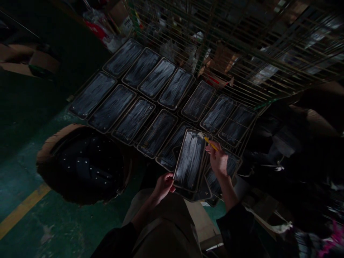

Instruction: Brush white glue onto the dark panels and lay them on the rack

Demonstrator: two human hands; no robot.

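Observation:
In front of me a dark rectangular panel [189,159] with rounded corners lies tilted over other panels, its face streaked with whitish coating. My left hand [164,186] pinches its lower left corner. A brush with a yellow handle [211,142] is gripped in my right hand [218,157], its pale bristles touching the panel's top right corner. Beneath and beside this panel lie more dark ones, such as a partly covered panel [172,150] to the left and another [215,179] under my right wrist.
Rows of similar streaked panels [131,120] cover the wire rack. To the left stands a torn-edged round cardboard container [51,150] holding dark pieces with bright dots. A green wire mesh [242,68] rises behind, with bags and boxes beyond. Dark bundles [282,143] crowd the right side.

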